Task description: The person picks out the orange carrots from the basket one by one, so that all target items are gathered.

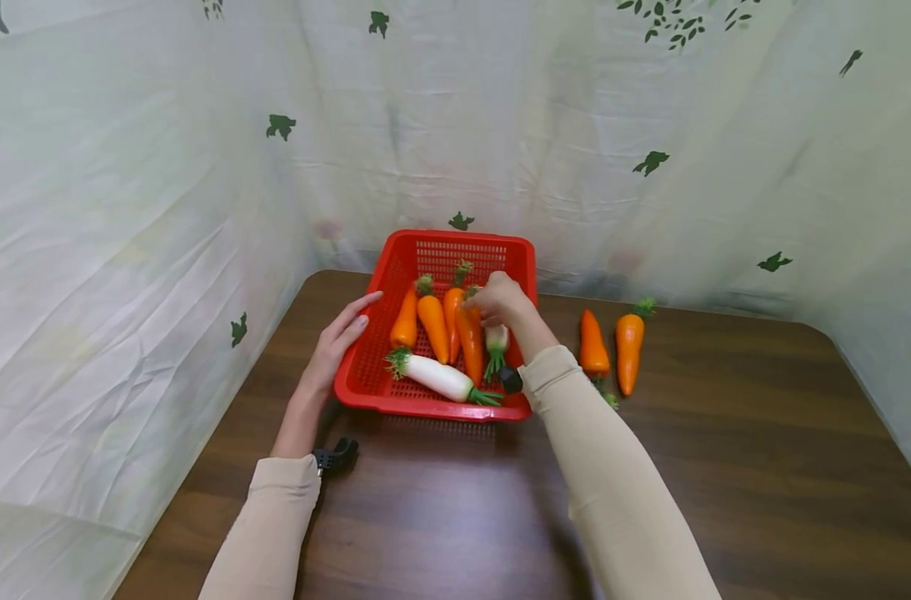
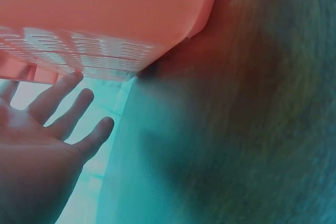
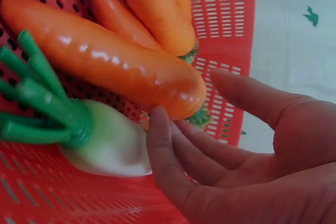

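A red basket (image 1: 432,406) holds several orange carrots (image 1: 433,327), a long white radish (image 1: 438,377) and a smaller white radish (image 1: 497,338). Over its right part, my right hand (image 1: 503,300) reaches in; in the right wrist view the fingers of that hand (image 3: 236,161) curve around the leafy end of one carrot (image 3: 115,61), fingertips at its side and the thumb close to its end. The small radish (image 3: 113,142) lies beside those fingertips. My left hand (image 1: 331,350) rests at the basket's left rim, fingers extended; the left wrist view shows the hand (image 2: 47,140) with fingers spread against the basket's outer wall (image 2: 105,3).
Two more carrots (image 1: 593,343) (image 1: 629,353) lie on the brown wooden table (image 1: 725,417), right of the basket. A pale curtain (image 1: 500,125) with green leaf shapes hangs behind the table and along its left side.
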Motion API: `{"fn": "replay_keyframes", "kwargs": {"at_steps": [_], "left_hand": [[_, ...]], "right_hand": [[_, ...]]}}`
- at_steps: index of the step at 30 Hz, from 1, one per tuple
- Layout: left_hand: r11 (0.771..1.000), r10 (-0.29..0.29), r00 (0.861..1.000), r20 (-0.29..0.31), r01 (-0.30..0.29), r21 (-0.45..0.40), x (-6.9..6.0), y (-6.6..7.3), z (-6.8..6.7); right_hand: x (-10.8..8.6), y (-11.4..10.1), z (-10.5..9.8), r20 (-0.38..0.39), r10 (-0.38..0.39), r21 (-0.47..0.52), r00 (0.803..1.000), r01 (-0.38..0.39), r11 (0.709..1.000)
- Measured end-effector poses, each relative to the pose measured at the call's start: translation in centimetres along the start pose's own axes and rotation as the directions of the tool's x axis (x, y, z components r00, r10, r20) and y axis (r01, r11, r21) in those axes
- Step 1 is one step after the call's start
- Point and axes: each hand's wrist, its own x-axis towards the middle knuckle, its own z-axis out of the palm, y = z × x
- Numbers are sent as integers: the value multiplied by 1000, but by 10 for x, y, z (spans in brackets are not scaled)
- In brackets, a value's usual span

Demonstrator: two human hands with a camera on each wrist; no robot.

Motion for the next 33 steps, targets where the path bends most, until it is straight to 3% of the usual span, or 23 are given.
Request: {"fn": "replay_keyframes", "kwargs": {"at_steps": [9, 18, 28, 33], "left_hand": [[1000, -2, 1000, 2, 2, -11, 0, 1, 0], [1000, -3, 1000, 6, 3, -17, 1, 1, 0], [1000, -1, 1000, 6, 1, -16, 0, 0, 1], [1000, -1, 1000, 2, 1, -12, 1, -1, 0]], "right_hand": [[0, 2, 0, -14, -7, -120, 1000, 5, 993], [4, 8, 3, -51, -64, -259, 997, 48, 965], [-6, 2, -2, -45, -79, -173, 996, 70, 982], [-10, -1, -6, -28, -102, -60, 994, 100, 993]]}}
